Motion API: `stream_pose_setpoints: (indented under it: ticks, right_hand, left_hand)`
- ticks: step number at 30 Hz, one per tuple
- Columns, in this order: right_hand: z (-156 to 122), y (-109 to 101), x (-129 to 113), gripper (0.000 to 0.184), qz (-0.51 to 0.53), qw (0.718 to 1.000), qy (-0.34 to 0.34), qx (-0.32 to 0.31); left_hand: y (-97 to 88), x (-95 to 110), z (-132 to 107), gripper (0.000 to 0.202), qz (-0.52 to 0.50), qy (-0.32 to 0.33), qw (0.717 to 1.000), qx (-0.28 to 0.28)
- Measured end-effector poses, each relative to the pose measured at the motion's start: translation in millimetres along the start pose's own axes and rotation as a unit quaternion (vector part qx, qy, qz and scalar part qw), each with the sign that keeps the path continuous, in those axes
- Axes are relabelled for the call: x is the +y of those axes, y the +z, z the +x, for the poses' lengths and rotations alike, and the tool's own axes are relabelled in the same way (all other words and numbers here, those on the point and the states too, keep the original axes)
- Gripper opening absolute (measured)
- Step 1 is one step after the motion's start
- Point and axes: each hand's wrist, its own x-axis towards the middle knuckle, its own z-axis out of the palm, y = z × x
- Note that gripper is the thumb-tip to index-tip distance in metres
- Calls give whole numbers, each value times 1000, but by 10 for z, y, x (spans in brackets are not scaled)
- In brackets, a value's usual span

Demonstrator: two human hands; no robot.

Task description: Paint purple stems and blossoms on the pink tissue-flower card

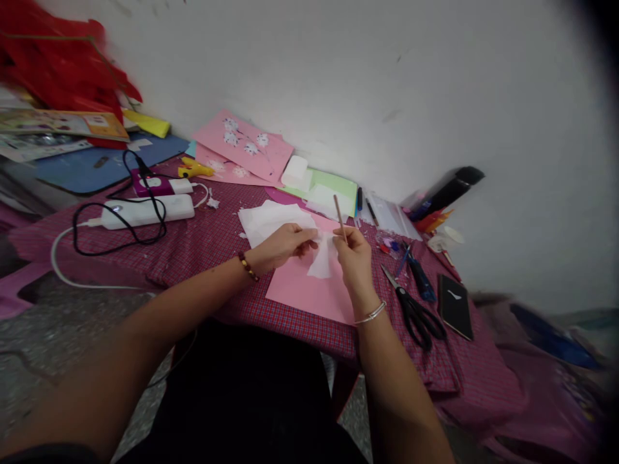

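My left hand (286,245) is closed in a pinch at the upper left edge of a thin white piece of paper (320,263). The piece flares toward its lower end and hangs over a pink sheet (309,294). Between the fingers of my right hand (355,261) a slim brown pencil (338,211) stands nearly upright. That hand's fingertips also meet the white paper's right edge, though the exact grip is hard to see. A stack of thin white sheets (271,219) lies just beyond my left hand, partly on the pink sheet.
Black-handled scissors (411,316) and a black notebook (454,306) lie to the right. Pink cards with white flowers (246,145) lean at the back. On the left are a white power strip (147,211), a tangled black cable and a yellow glue gun (193,168). The wall rises behind the table.
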Motion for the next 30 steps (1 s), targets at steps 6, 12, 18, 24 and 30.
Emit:
stream_pose_setpoints:
  ticks: [6,12,18,24,30]
  right_hand:
    - [76,-124,-72,17,215,970,97,-56]
    - [-31,-8,-72,16,177,972,99,-122]
    - [-71,118,19,28,-59,994,10,-88]
    - [-48,152,116,22,-100,992,-26,-65]
    - [7,117,156,21,-8,999,34,-37]
  left_hand:
    - [31,163,-95,17,86,204,955,200]
    - [27,121,-102,10,194,278,915,220]
    - [58,-75,23,16,23,123,988,85]
    - [52,-109,41,20,-75,73,994,42]
    - [10,-92,65,16,-64,93,992,62]
